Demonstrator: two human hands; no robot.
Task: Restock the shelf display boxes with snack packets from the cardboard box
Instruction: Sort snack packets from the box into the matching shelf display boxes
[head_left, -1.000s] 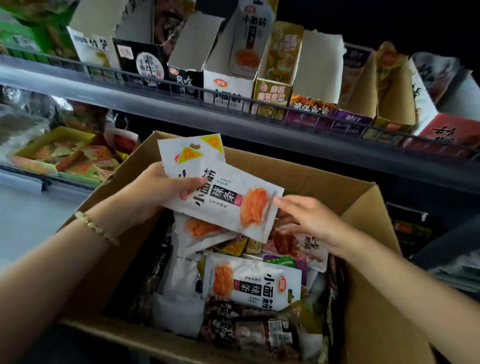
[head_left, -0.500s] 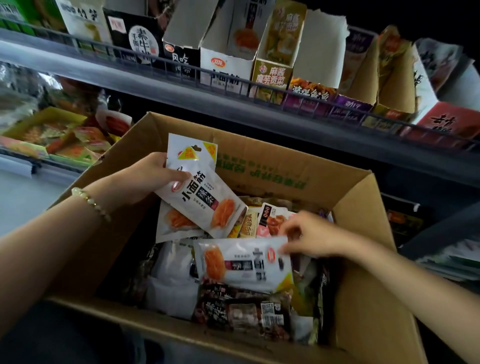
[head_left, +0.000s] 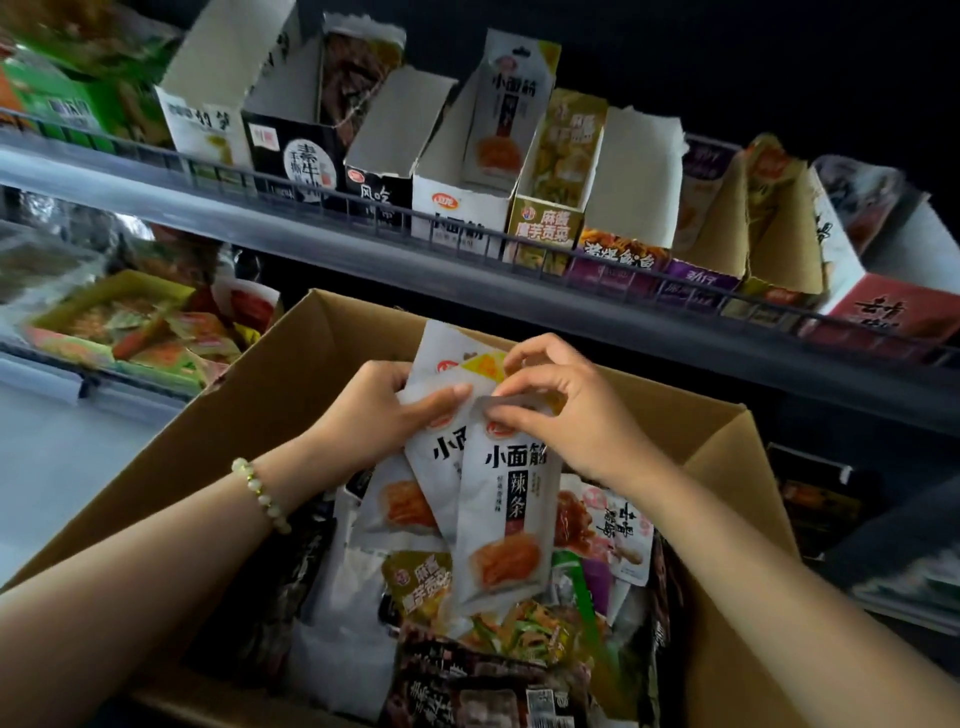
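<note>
Over the open cardboard box (head_left: 291, 374) my left hand (head_left: 374, 415) grips a small stack of white snack packets (head_left: 441, 452) with orange pictures and black lettering. My right hand (head_left: 566, 410) pinches the top edge of another white packet (head_left: 506, 514) and lays it against the front of that stack. The packets hang upright above the box's mixed heap of packets (head_left: 498, 634). On the shelf above stands the matching white display box (head_left: 460, 208), with one packet upright inside it.
A grey wire-fronted shelf (head_left: 467, 270) carries a row of opened display boxes: black (head_left: 296, 156), green-yellow (head_left: 545, 228), purple (head_left: 696, 280), red (head_left: 893, 312). Lower left, a tray of bright packets (head_left: 124, 327) sits on another shelf. Dark shelving (head_left: 831, 499) lies to the right.
My right hand has lifted a white packet out of the box and brought it up against the stack in my left hand. The view has tilted up toward the shelf.
</note>
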